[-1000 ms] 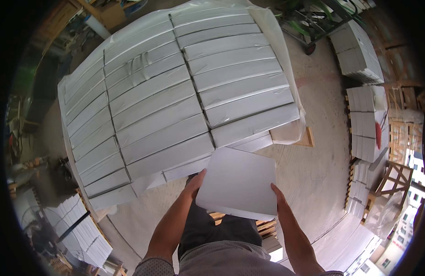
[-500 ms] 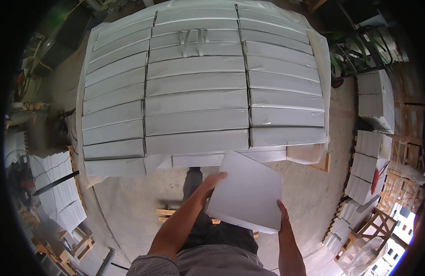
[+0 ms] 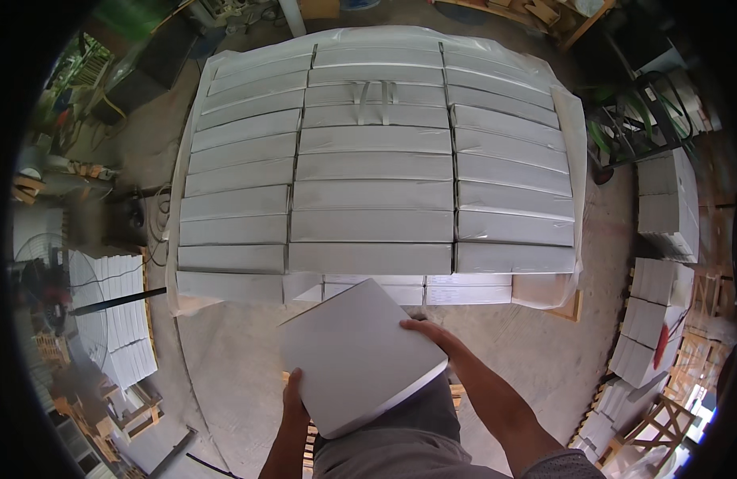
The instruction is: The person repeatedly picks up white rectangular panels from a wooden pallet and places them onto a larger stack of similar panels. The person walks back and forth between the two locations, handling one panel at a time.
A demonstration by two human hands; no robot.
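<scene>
Between my two hands is a flat white box point(image 3: 360, 355), held tilted in front of my body. My left hand point(image 3: 295, 397) grips its left edge, with the thumb showing on top. At the upper right edge, my right hand point(image 3: 426, 331) holds it with the thumb on the top face; the other fingers are hidden underneath. Just beyond stands a large stack of similar white boxes point(image 3: 371, 195), set on edge in three columns. Below its top layer, a lower row of boxes point(image 3: 468, 290) shows, with a gap near its left part.
White stacks point(image 3: 117, 311) stand on the left beside a fan point(image 3: 53, 295). More white stacks point(image 3: 652, 307) line the right side. A black wheeled frame point(image 3: 644, 116) is at the far right. Concrete floor point(image 3: 528, 359) surrounds the big stack.
The box has swung to the left and turned. My left hand has moved down to its left edge, my right hand up to its upper right edge. The view has shifted.
</scene>
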